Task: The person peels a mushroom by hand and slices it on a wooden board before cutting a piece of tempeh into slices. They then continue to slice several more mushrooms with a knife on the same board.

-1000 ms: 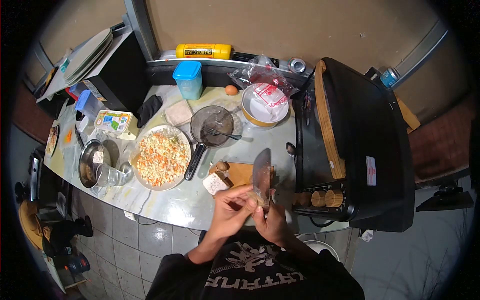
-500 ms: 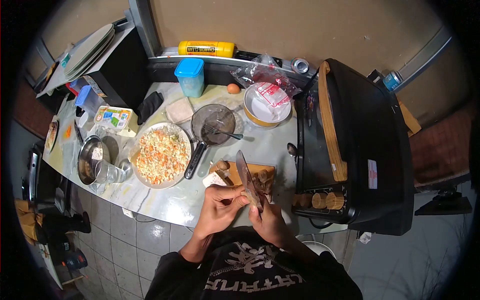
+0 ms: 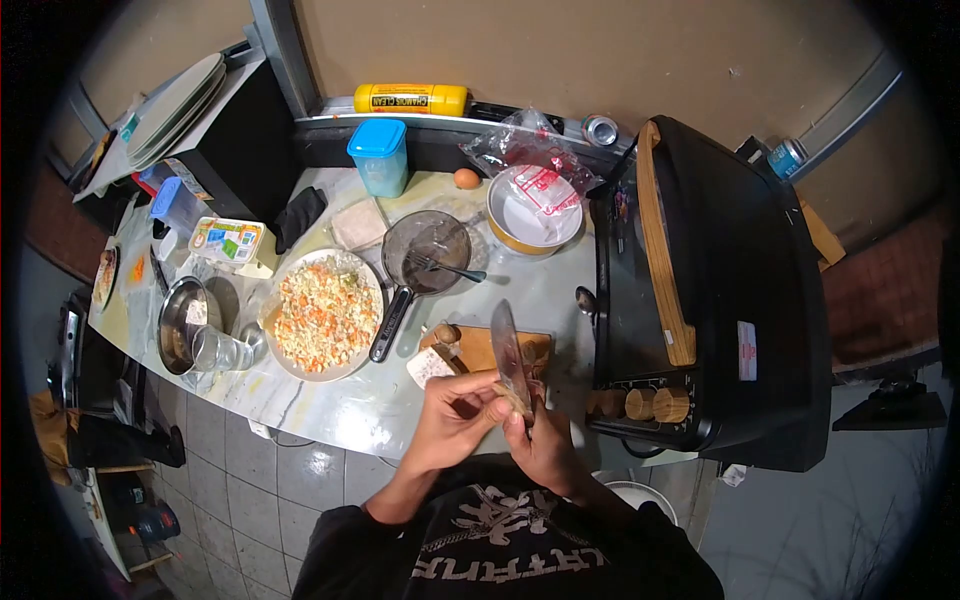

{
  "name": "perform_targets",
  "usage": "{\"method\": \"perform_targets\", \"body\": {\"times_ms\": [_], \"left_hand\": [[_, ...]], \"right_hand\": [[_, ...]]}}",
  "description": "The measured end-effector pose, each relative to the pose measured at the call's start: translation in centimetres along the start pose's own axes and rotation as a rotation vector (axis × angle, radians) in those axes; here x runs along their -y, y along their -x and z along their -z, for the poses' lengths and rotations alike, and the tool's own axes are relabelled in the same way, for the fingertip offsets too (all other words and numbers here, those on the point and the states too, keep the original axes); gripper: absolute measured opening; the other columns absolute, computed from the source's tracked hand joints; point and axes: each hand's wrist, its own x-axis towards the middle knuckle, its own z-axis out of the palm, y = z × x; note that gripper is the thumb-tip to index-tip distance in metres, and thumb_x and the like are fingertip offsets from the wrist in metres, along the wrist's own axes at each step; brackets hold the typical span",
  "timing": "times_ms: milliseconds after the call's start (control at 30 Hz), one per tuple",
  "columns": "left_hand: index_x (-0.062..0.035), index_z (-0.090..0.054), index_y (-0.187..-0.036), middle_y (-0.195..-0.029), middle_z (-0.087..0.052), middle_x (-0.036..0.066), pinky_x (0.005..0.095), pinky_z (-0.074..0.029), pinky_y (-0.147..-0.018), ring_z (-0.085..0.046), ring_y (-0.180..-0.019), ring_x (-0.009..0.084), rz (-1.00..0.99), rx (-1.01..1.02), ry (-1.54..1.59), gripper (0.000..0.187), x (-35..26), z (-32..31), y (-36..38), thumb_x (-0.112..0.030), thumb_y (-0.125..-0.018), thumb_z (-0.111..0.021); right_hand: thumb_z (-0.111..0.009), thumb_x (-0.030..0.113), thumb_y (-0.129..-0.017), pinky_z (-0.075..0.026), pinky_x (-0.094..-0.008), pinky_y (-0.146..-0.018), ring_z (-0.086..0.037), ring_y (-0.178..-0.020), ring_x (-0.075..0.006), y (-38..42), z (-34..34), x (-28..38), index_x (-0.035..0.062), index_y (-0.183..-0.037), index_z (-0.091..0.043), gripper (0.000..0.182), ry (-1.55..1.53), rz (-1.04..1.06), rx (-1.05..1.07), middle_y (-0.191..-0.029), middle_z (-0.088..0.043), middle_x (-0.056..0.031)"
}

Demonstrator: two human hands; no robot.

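My right hand (image 3: pixel 545 447) is closed round a knife (image 3: pixel 507 345), its blade pointing up and away from me. My left hand (image 3: pixel 452 420) pinches a small pale brown piece of food (image 3: pixel 517 396) against the lower part of the blade; its exact kind is hard to make out. Both hands meet just in front of a wooden cutting board (image 3: pixel 478 346). Dark brown chunks (image 3: pixel 538 350) lie on the board's right side, partly behind the knife. A round brown lump (image 3: pixel 447 333) and a white block or packet (image 3: pixel 430 367) are at its left.
Left of the board are a plate of diced vegetables (image 3: pixel 325 315), a black-handled strainer (image 3: pixel 428 250) with a fork across it, and a steel bowl (image 3: pixel 183 325). A large black oven (image 3: pixel 740 300) stands at right. Behind are a white-lined bowl (image 3: pixel 535 210) and an egg (image 3: pixel 467 179).
The knife blade has shifted slightly right and down and stands more upright. Both hands stay together with the same grip, and the camera view has shifted a little.
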Motion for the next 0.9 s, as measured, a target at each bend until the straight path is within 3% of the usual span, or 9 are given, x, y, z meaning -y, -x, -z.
{"method": "perform_targets", "body": {"times_ms": [67,100,167,433,567,633,800,867,900], "left_hand": [[0.0080,-0.057,-0.110,-0.095,-0.066,0.016,0.0316,-0.049,-0.079,-0.062,-0.085,0.0177,-0.010,-0.058,0.089,0.029,0.4,-1.3,0.2,-0.010,-0.088,-0.060],[0.0089,-0.056,-0.110,-0.096,-0.065,0.017,0.0372,-0.050,-0.084,-0.063,-0.090,0.0234,-0.018,-0.118,0.179,0.035,0.6,-1.8,0.4,-0.018,-0.088,-0.062],[0.0084,-0.058,-0.107,-0.097,-0.064,0.017,0.0367,-0.050,-0.084,-0.063,-0.089,0.0230,0.012,-0.176,0.173,0.034,1.3,-1.8,0.9,-0.020,-0.088,-0.060],[0.0100,-0.065,-0.092,-0.085,-0.068,0.014,0.0292,-0.050,-0.079,-0.064,-0.080,0.0178,0.058,-0.170,-0.152,0.017,-0.1,-0.3,0.6,-0.006,-0.088,-0.058],[0.0095,-0.065,-0.091,-0.085,-0.068,0.015,0.0318,-0.049,-0.083,-0.064,-0.080,0.0180,0.063,-0.128,-0.206,0.015,-0.8,0.3,0.2,-0.003,-0.087,-0.057],[0.0049,-0.067,-0.096,-0.082,-0.068,0.007,0.0211,-0.048,-0.070,-0.057,-0.074,0.0052,-0.008,-0.057,-0.277,0.013,-0.6,0.8,0.0,0.001,-0.085,-0.060],[0.0057,-0.066,-0.098,-0.086,-0.068,0.008,0.0223,-0.048,-0.073,-0.057,-0.077,0.0063,0.015,-0.023,-0.303,0.014,-0.4,1.5,-0.2,0.001,-0.085,-0.061],[0.0059,-0.065,-0.099,-0.088,-0.068,0.010,0.0234,-0.049,-0.075,-0.058,-0.078,0.0074,0.033,-0.011,-0.284,0.015,-0.7,1.3,-0.2,0.000,-0.085,-0.061],[0.0081,-0.063,-0.100,-0.090,-0.068,0.012,0.0294,-0.048,-0.081,-0.061,-0.081,0.0133,0.067,-0.022,-0.223,0.023,-1.4,0.7,-0.3,-0.010,-0.086,-0.062]], "right_hand": [[-0.049,0.008,-0.089,-0.047,-0.0376,-0.052,-0.064,-0.062,-0.0332,0.0,-0.5,-0.5,-0.0089,-0.119,-0.043,0.035,0.028,0.150,-0.130,-0.074,-0.061,-0.0201],[-0.049,0.008,-0.089,-0.047,-0.0376,-0.052,-0.064,-0.062,-0.0332,0.1,-0.4,-0.5,-0.0089,-0.119,-0.043,0.035,0.028,0.148,-0.131,-0.074,-0.061,-0.0201],[-0.049,0.008,-0.088,-0.048,-0.0389,-0.054,-0.064,-0.066,-0.0365,0.4,-0.2,-0.3,-0.0092,-0.120,-0.042,0.037,0.058,0.060,-0.011,-0.080,-0.062,-0.0222],[-0.049,0.007,-0.088,-0.048,-0.0389,-0.057,-0.063,-0.068,-0.0382,0.5,-0.3,-0.3,-0.0092,-0.122,-0.041,0.038,0.109,-0.023,0.059,-0.082,-0.061,-0.0245],[-0.048,0.006,-0.088,-0.049,-0.0394,-0.058,-0.063,-0.069,-0.0377,0.3,-0.2,0.2,-0.0093,-0.122,-0.040,0.038,0.005,-0.080,0.094,-0.085,-0.061,-0.0251],[-0.048,0.006,-0.089,-0.049,-0.0396,-0.058,-0.064,-0.070,-0.0378,0.3,-0.2,0.3,-0.0096,-0.122,-0.040,0.038,0.015,-0.086,0.090,-0.085,-0.061,-0.0250],[-0.048,0.006,-0.089,-0.049,-0.0395,-0.059,-0.064,-0.073,-0.0383,-0.1,-0.2,0.1,-0.0098,-0.122,-0.040,0.038,0.017,-0.043,0.083,-0.085,-0.061,-0.0252],[-0.049,0.010,-0.089,-0.045,-0.0434,-0.049,-0.060,-0.058,-0.0385,-0.3,-0.4,-0.2,-0.0111,-0.111,-0.042,0.031,-0.004,0.011,0.051,-0.062,-0.056,-0.0212],[-0.049,0.010,-0.089,-0.045,-0.0434,-0.049,-0.060,-0.058,-0.0385,-0.2,-0.3,-0.2,-0.0111,-0.111,-0.042,0.031,-0.006,0.009,0.049,-0.062,-0.056,-0.0212]]}}
